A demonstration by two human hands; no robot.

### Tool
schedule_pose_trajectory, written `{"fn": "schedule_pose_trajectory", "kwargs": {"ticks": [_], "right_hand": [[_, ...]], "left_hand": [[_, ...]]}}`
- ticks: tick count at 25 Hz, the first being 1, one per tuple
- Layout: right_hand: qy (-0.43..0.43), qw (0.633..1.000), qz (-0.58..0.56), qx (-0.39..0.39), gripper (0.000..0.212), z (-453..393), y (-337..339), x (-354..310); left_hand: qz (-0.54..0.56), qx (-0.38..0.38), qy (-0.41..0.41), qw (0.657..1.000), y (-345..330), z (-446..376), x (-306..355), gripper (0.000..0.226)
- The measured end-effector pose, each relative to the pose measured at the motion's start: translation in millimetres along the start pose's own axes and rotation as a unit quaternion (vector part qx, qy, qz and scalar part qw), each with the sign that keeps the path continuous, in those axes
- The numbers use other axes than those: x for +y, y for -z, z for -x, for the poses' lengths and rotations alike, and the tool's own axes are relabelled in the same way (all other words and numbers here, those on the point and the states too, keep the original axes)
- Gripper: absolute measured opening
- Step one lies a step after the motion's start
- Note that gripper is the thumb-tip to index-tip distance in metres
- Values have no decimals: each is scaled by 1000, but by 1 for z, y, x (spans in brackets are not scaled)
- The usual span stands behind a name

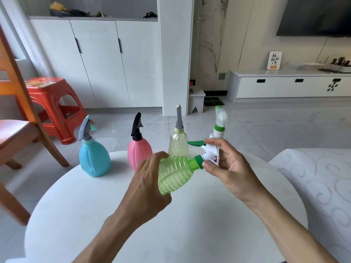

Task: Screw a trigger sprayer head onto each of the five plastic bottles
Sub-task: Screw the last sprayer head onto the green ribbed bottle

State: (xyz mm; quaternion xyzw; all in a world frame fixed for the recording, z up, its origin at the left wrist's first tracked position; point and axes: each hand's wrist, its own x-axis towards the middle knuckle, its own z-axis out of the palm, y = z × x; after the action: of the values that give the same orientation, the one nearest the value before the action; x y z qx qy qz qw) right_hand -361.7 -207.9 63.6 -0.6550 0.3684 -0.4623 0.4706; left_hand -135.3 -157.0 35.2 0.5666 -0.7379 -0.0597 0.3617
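My left hand (pixel 146 185) grips a ribbed green bottle (pixel 175 174), tilted with its neck pointing right, above the round white table (pixel 114 215). My right hand (pixel 226 168) pinches the green collar (pixel 198 162) of a white sprayer head (pixel 209 152) with a green trigger, seated at the bottle's neck. At the table's far edge stand a blue bottle (pixel 94 158) with a grey head, a pink bottle (pixel 139 154) with a black head, a pale yellow bottle (pixel 178 144) with a grey head, and a clear bottle (pixel 220 122) with a green-striped collar, partly hidden behind my right hand.
A wooden chair (pixel 20 118) stands at the left with a red plastic stool (pixel 55 109) behind it. A patterned white cushion or sofa (pixel 319 183) lies at the right. White cabinets and a low TV unit line the far wall across a tiled floor.
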Motion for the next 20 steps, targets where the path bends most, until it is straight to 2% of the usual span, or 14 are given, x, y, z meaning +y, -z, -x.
{"fn": "schedule_pose_trajectory", "kwargs": {"ticks": [2,5,8,11,15,20], "right_hand": [[11,996,82,-12,34,2,3,2],[55,977,204,10,39,4,8,4],[108,942,318,22,47,6,9,7],[168,893,416,26,44,2,8,6],[286,827,484,9,45,-2,16,-1],[324,806,495,-11,42,1,6,-3]], "left_hand": [[1,1,2,1000,1,1,0,90],[10,6,-2,1000,2,-1,2,89],[14,-1,-4,1000,3,-3,1,89],[15,-14,-7,1000,6,-3,1,89],[14,-38,-16,999,14,-3,0,86],[-12,-72,-25,997,30,-5,-4,84]]}}
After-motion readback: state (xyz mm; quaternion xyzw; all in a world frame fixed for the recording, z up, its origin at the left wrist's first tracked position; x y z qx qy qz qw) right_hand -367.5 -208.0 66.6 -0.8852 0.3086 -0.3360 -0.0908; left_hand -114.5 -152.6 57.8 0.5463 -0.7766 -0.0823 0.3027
